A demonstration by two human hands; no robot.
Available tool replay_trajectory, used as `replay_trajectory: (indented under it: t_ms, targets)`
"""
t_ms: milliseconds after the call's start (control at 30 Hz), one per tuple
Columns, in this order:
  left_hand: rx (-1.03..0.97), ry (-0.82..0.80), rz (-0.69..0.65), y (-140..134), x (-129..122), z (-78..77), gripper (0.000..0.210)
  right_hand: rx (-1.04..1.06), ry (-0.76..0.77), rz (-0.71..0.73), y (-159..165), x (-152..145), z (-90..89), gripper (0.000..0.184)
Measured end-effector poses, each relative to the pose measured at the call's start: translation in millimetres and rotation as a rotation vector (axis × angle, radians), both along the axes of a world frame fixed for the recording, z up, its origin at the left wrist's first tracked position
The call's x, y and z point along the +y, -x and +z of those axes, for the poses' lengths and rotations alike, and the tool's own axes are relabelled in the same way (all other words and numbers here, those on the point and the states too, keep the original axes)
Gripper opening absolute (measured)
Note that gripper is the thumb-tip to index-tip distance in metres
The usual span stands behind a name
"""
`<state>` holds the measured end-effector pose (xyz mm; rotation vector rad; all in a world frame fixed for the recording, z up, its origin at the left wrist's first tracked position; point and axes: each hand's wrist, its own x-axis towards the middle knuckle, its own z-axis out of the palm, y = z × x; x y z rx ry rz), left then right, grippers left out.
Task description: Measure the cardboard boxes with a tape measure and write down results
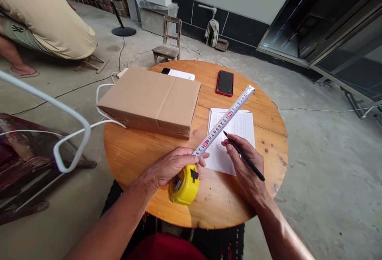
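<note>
My left hand (179, 162) grips a yellow tape measure (184, 186), with thumb and fingers closed on its blade near the case. The white blade (221, 124) stretches up and to the right, over a sheet of paper (222, 164) covered in small writing. Between the fingers of my right hand (246, 160) is a slim black pen (246, 157), its tip pointing at the blade's lower edge. Left of the paper lies a closed brown cardboard box (152, 100).
The round wooden table (268, 152) also bears a red-edged phone (225, 83) and a white item (182, 75) behind the box. White bent tubing (85, 132) reaches in from the left. Beyond stand a small wooden chair (168, 49) and, at upper left, a seated person (18, 49).
</note>
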<state>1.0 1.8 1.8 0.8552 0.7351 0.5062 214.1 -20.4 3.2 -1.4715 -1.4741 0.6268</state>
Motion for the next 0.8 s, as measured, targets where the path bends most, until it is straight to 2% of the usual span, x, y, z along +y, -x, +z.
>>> replay_trajectory:
  t_ms: [133, 233, 333, 400, 500, 600, 700, 800]
  targets:
    - [0.007, 0.017, -0.009, -0.3, -0.3, -0.3, 0.017, -0.323, -0.083, 0.090, -19.1, -10.8, 0.6, 0.027]
    - [0.014, 0.028, -0.009, -1.1, -0.3, 1.7, 0.016, -0.661, -0.162, 0.115, -34.8, -15.1, -3.0, 0.034]
    - [0.019, 0.025, 0.004, -1.9, -0.6, 6.7, 0.014, -0.996, -0.144, 0.191, -43.7, -12.5, -3.4, 0.040]
    - [0.029, 0.020, 0.007, -2.2, -0.8, 9.7, 0.013, -1.129, -0.107, 0.233, -46.2, -9.2, -2.6, 0.041]
    - [0.034, 0.016, 0.007, -2.1, -1.1, 9.7, 0.015, -1.162, -0.106, 0.193, -45.6, -9.0, -1.9, 0.040]
    - [0.036, 0.018, 0.006, -1.5, -1.3, 5.1, 0.017, -0.968, -0.169, 0.129, -31.7, -18.0, 0.9, 0.037]
    - [0.051, 0.018, 0.008, -0.6, -1.8, 1.5, 0.018, -0.787, -0.207, 0.199, 0.4, -30.0, 8.8, 0.041]
    - [0.074, 0.006, 0.028, 0.3, -2.3, 2.2, 0.016, -0.839, -0.205, 0.307, 28.8, -38.1, 21.8, 0.045]
